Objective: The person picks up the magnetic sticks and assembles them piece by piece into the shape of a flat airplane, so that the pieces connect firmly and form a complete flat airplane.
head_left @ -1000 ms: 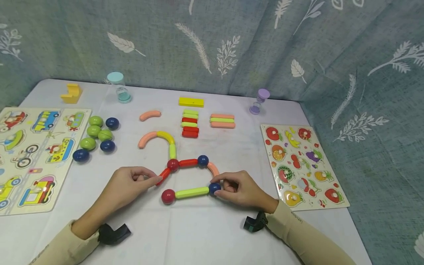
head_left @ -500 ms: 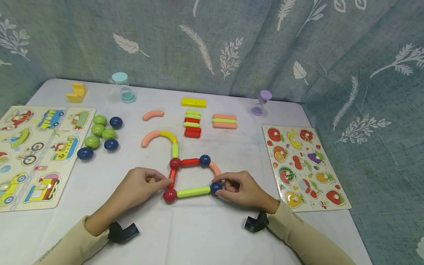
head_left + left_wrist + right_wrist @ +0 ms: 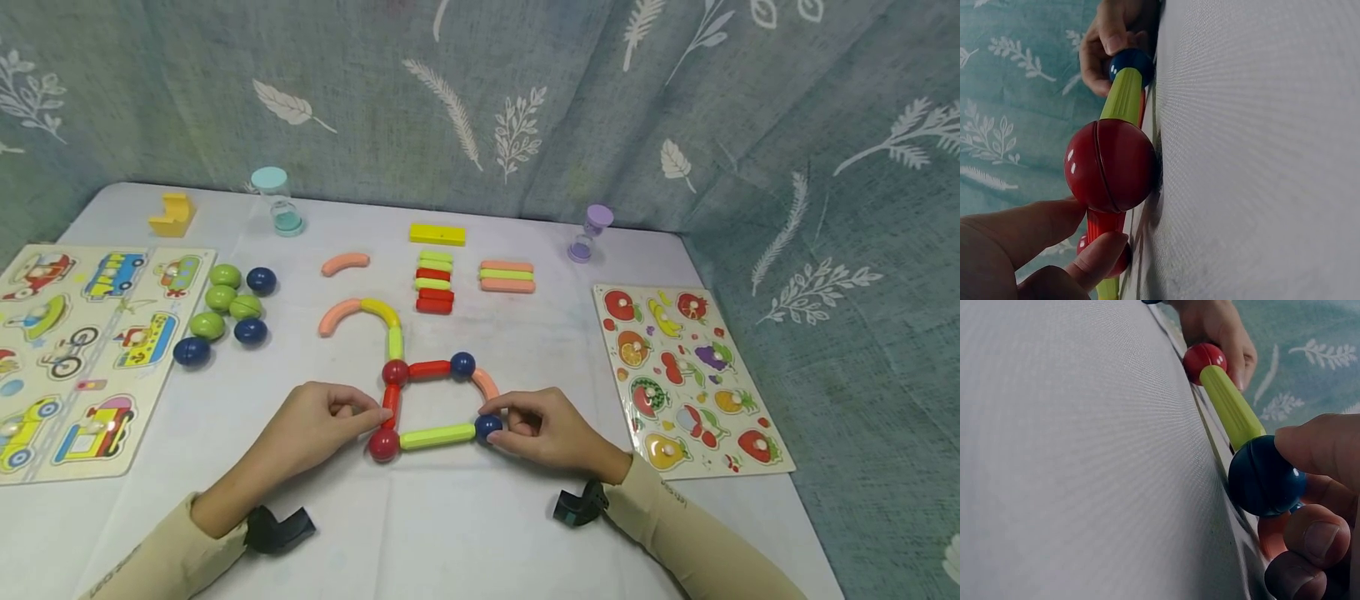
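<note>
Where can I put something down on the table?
Bare cloth lies between the three-rod row and the fruit board, and on the near side of the long green rod. It's crowded beside the vehicle board, where green balls and blue balls cluster.

Left sleeve (image 3: 161, 546) and right sleeve (image 3: 690, 533): beige, long, small dark lettering (image 3: 670, 492) on each (too small to read). Black angular left wrist mount (image 3: 281, 531); black right wrist mount (image 3: 581, 503), small teal patch (image 3: 567, 517).
</note>
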The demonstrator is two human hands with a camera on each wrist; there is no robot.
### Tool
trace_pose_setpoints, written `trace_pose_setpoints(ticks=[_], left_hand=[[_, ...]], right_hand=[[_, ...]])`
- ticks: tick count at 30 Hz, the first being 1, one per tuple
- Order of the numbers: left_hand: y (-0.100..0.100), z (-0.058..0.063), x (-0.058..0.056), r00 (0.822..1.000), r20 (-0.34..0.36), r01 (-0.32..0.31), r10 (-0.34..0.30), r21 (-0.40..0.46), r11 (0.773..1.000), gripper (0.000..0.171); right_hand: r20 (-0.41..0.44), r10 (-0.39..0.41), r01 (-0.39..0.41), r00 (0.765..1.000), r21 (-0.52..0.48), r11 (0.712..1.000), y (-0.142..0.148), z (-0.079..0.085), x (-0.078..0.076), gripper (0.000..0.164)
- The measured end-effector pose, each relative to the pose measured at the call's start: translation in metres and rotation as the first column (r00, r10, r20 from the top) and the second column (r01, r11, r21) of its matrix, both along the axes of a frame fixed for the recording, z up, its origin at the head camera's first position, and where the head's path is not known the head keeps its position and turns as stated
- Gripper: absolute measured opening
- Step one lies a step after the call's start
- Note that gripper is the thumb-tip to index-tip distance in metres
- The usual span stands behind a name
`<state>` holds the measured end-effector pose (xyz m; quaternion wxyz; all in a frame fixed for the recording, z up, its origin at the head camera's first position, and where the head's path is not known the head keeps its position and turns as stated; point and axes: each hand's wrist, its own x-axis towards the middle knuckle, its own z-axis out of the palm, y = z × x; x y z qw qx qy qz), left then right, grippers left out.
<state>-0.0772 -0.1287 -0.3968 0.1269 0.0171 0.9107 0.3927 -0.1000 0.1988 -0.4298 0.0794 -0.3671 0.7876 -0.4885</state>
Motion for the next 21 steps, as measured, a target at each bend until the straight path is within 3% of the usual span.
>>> trace_pose_setpoints(ticks=[10, 21], left_hand=[[0.0026, 0.0007, 0.0018, 1.0, -0.017, 0.009, -0.009, 0.013, 1.0, 0.039], [-0.0004, -0.0009, -0.0004, 0.996, -0.085, 0.017, -0.015, 0.025, 1.0, 0.029]], right_hand=[[0.005, 0.023, -0.023, 1.0, -0.005, 1.0, 0.0013, 0.0009, 0.0003, 0.026], [0.001, 0.02, -0.02, 1.0, -0.005, 1.0, 0.001, 0.0021, 0.0, 0.025]])
